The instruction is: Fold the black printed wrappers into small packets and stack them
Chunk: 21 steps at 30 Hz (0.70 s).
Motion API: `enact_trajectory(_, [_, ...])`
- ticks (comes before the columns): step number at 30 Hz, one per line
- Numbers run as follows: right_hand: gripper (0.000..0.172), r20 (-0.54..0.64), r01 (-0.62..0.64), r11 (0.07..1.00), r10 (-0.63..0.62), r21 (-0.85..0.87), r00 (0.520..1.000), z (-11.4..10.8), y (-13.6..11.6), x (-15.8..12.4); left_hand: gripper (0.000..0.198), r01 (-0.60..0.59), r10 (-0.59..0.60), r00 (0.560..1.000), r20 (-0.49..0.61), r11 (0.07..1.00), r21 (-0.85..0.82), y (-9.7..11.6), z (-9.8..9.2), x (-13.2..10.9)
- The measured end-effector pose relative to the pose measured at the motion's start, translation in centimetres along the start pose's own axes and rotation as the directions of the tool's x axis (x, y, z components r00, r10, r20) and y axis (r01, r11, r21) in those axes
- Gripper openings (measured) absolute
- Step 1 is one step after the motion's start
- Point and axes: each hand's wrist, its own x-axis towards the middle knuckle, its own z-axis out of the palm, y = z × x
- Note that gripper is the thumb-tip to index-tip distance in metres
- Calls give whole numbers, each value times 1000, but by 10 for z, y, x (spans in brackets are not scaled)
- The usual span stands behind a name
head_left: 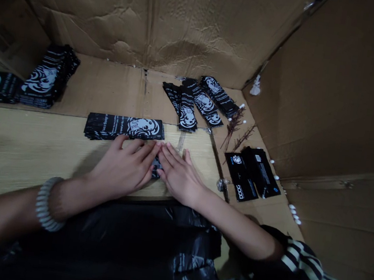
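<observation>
A small black printed packet [156, 168] lies on the pale table surface, mostly hidden under my two hands. My left hand [123, 164] presses it from the left, fingers together and thumb tucked at its near side. From the right, my right hand [180, 173] closes over the same packet, its fingertips meeting those of the left. Just beyond the fingers lies a stack of black packets [125, 127] with a white swirling print, set lengthwise from left to right.
More black packets [207, 101] fan out at the back. Two black packs [251, 173] and dark twigs [234, 125] lie at right. Packet piles [45, 75] stand at left near a cardboard box [14, 21]. Cardboard walls [189, 21] rise behind and right. Black plastic [118, 241] covers the near side.
</observation>
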Motion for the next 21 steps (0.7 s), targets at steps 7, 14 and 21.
enact_trajectory(7, [56,6,1,1000,-1,-1,1000,7,3,2,55,-17,19,999,43,998,-59,0,18,-2])
enact_trajectory(14, [64,9,-6,999,6,-37,1000,12,9,3,61,-4,14,994,105,995,-97,-5,25,-9])
enact_trajectory(21, [66,1,21,999,-21,-45,1000,12,15,0,75,57,-23,990,139,966,-251,-14,34,-18])
